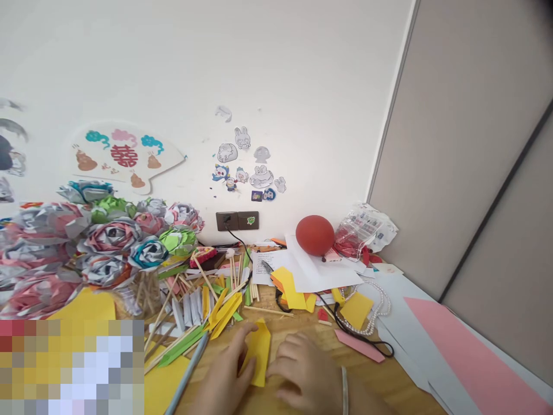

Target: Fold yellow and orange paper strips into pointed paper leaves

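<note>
Holding folded yellow paper (260, 354) in the left hand (228, 369), at lower centre of the frame in the head view, with thumb and index finger close together at the left edge. Extending the right hand (305, 369) just beside the right edge, fingers loosely curled and spaced, with a white wristband (344, 392) at the wrist. Unable to tell contact from close approach at that edge. Lying on the wooden table (298, 328), up and left of centre-bottom: folded yellow strips (227, 314), then green paper strips (184, 346) farther left. Running diagonally at lower left of centre: a grey rod (188, 374). Lying at lower right of centre: a pink paper strip (360, 346), a black cord (358, 334) and a pearl bead string (386, 300). Resting right of centre: a red balloon (315, 235). Massed at left: paper flowers (113, 237). Mounted on the wall, mid-frame: a socket panel (227, 221).
</note>
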Motion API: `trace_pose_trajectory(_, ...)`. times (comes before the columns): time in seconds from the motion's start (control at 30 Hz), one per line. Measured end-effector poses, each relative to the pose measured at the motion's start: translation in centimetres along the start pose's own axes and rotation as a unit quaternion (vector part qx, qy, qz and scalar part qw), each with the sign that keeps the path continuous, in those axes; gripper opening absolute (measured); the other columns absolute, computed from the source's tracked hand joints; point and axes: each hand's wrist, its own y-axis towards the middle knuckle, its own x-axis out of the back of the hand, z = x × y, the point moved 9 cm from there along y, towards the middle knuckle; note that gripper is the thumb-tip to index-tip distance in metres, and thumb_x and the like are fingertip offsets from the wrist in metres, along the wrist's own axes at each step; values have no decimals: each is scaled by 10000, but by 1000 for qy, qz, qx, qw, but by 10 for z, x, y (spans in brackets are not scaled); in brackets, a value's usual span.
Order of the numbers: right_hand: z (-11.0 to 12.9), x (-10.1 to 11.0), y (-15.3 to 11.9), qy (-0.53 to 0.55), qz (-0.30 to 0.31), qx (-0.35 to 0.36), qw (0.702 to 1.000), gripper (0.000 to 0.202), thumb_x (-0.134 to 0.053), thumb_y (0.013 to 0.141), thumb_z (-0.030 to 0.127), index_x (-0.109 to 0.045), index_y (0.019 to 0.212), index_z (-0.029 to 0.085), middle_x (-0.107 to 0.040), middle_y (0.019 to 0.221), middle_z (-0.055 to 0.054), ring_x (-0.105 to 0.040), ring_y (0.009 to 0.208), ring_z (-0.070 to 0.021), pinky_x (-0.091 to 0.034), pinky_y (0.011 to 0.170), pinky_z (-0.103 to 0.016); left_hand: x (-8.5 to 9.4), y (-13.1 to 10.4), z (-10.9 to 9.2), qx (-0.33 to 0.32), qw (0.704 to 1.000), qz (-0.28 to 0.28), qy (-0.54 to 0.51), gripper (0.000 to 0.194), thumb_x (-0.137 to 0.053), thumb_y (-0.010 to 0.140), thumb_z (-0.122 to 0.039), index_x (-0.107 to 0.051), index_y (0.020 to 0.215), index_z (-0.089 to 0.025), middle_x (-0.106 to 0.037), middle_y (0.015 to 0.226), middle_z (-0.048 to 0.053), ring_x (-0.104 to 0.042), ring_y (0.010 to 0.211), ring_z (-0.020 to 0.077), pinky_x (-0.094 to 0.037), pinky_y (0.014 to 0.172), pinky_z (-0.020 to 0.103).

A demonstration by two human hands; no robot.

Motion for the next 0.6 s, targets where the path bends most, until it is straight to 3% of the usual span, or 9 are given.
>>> trace_pose_trajectory(0.1, 11, -7, 4, -70, -26, 35, 997, 90, -565, 829, 274, -575, 887, 204, -594, 791, -6, -475, 740, -169, -352, 663, -313, -12, 1, -1, 14, 997, 27, -67, 122, -441, 753, -241, -538, 814, -196, -545, 627, -26, -548, 597, 167, -423, 562, 245)
trace_pose_trajectory(0.17, 10, -7, 3, -96, -43, 42, 994, 94, -495, 868, 213, -565, 806, 203, -577, 740, -2, -462, 713, -161, -343, 650, -313, -17, 2, -1, 22, 993, 55, -105, 121, -440, 758, -272, -527, 721, -195, -560, 631, -17, -544, 603, 166, -417, 561, 246)
trace_pose_trajectory(0.37, -5, -5, -1, -81, 5, 34, 996, 67, -567, 855, 264, -603, 810, 230, -593, 782, 10, -482, 757, -155, -357, 688, -300, -16, -3, -11, -35, 982, 154, -99, 269, -410, 691, -114, -617, 839, -203, -668, 805, -5, -594, 747, 159, -445, 686, 248)
trace_pose_trajectory(0.6, -19, -15, -3, 2, 75, -6, 997, 46, -641, 820, 272, -669, 812, 235, -628, 845, 14, -523, 820, -150, -388, 735, -287, -9, -10, -36, -203, 971, 122, 36, 236, -470, 734, -77, -648, 753, -230, -621, 803, 23, -565, 794, 170, -418, 689, 251)
